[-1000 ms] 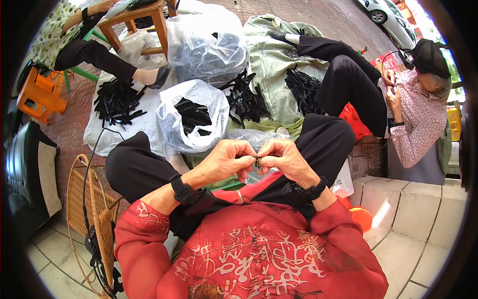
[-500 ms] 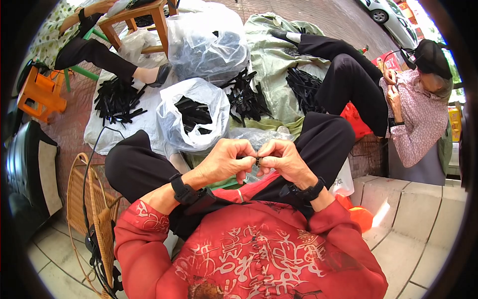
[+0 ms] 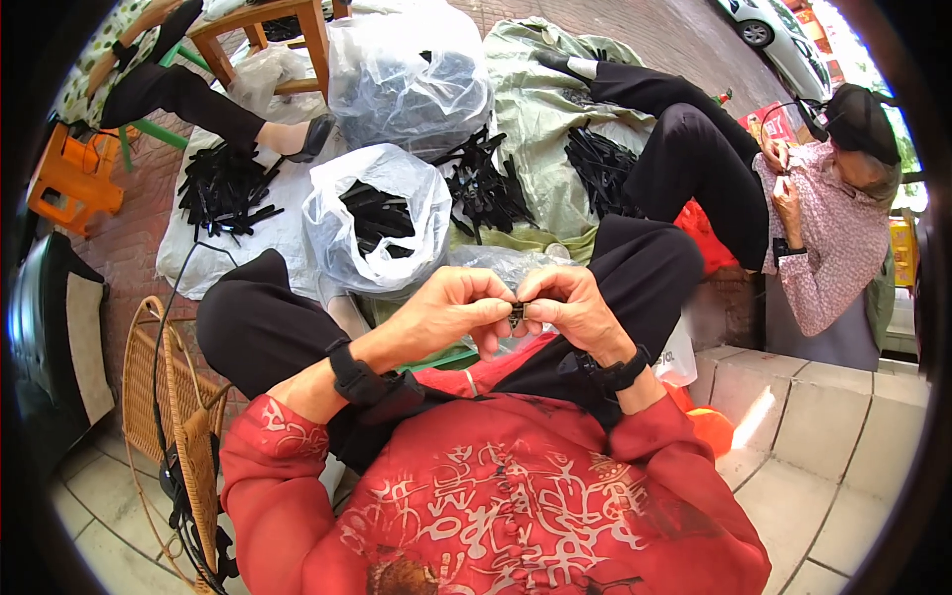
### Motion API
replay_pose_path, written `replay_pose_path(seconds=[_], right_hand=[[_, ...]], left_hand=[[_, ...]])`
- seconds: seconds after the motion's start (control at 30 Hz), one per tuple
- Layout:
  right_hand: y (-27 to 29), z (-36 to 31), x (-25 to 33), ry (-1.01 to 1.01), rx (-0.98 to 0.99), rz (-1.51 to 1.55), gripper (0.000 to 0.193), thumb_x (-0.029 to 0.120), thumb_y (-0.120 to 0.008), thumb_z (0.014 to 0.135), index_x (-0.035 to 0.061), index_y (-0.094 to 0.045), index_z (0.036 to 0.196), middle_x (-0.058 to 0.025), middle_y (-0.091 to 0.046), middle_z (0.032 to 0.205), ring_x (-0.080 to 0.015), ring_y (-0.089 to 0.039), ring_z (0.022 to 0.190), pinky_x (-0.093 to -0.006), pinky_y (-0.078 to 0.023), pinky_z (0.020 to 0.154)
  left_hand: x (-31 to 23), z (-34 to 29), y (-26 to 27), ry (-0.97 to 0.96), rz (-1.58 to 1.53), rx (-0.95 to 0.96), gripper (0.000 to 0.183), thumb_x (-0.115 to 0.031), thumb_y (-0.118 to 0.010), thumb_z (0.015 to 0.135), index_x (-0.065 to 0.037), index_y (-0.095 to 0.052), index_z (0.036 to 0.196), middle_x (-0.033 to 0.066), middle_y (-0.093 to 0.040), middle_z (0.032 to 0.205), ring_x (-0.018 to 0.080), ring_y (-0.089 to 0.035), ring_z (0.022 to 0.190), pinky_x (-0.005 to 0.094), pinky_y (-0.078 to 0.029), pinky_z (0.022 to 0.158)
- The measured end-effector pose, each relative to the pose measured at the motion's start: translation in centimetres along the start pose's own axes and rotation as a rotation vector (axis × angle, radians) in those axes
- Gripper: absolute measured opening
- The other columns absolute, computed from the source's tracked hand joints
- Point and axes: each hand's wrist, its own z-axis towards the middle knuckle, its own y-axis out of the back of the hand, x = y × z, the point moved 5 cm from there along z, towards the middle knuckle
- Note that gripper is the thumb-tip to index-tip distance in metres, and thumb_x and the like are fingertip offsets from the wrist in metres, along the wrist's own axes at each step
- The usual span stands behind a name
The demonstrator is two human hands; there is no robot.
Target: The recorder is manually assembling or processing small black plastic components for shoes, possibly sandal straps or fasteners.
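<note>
My left hand [image 3: 464, 305] and my right hand [image 3: 567, 305] meet above my lap, fingertips nearly touching. Between them they pinch a small dark piece with a light, brassy-looking edge [image 3: 517, 313]; it is too small to name. Thumb and forefinger of each hand are closed on it, one hand at either side. Just beyond my hands stands a white plastic bag [image 3: 327, 218], its mouth gaping, with flat black strips [image 3: 381, 220] inside. Clear plastic film [image 3: 506, 268] lies between my knees, partly hidden by my hands.
Piles of black strips lie on the sheets: left [image 3: 226, 193], middle [image 3: 486, 188] and right [image 3: 600, 171]. A large filled clear bag [image 3: 409, 84] stands behind. A wicker chair [image 3: 149, 397] is at my left, a tiled ledge [image 3: 823, 416] at my right. A co-worker [image 3: 823, 223] sits at the right.
The small piece between my fingers is turned and shows more of its brassy edge. The view has shifted slightly. At the upper left, another person's arm has lowered.
</note>
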Motion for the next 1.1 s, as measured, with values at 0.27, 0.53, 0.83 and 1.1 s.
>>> replay_pose_path(seconds=[0.27, 0.53, 0.83, 1.1], right_hand=[[-1.0, 0.1, 0.0, 0.022, 0.204, 0.362, 0.012, 0.002, -0.06, 0.074, -0.0018, -0.054, 0.084, -0.0118, -0.056, 0.077, -0.0141, -0.055, 0.058, -0.0259, -0.048, 0.053], [-2.3, 0.3, -0.1, 0.022, 0.335, 0.524, 0.015, 0.005, -0.063, 0.073, -0.0004, -0.053, 0.082, -0.0123, -0.053, 0.079, -0.0135, -0.053, 0.055, -0.0246, -0.048, 0.052], [-2.6, 0.1, -0.2, 0.006, 0.293, 0.559, 0.014, 0.006, -0.063, 0.073, 0.0004, -0.053, 0.082, -0.0111, -0.053, 0.08, -0.0124, -0.051, 0.052, -0.024, -0.047, 0.052], [-2.3, -0.2, 0.4, -0.011, 0.172, 0.457, 0.01, -0.002, -0.059, 0.073, -0.0016, -0.052, 0.08, -0.012, -0.055, 0.079, -0.0132, -0.053, 0.055, -0.0256, -0.048, 0.053]], left_hand=[[-1.0, -1.0, -0.9, 0.047, -0.265, 0.169, 0.021, -0.013, -0.048, 0.085, 0.0, -0.05, 0.102, 0.0145, -0.06, 0.08, 0.0203, -0.061, 0.065, 0.0298, -0.051, 0.055], [-0.4, -1.1, -0.9, 0.021, -0.274, 0.186, 0.02, -0.014, -0.051, 0.083, 0.001, -0.056, 0.096, 0.0126, -0.06, 0.081, 0.0159, -0.059, 0.061, 0.0256, -0.05, 0.053], [0.2, -1.1, -0.8, -0.012, -0.412, 0.184, 0.019, -0.012, -0.053, 0.082, 0.0, -0.055, 0.096, 0.0102, -0.058, 0.078, 0.0171, -0.058, 0.064, 0.0276, -0.048, 0.058], [-0.1, -1.3, -0.5, 0.004, -0.355, 0.093, 0.016, -0.01, -0.055, 0.081, 0.0, -0.057, 0.093, 0.0072, -0.058, 0.073, 0.0148, -0.058, 0.059, 0.0246, -0.047, 0.054]])
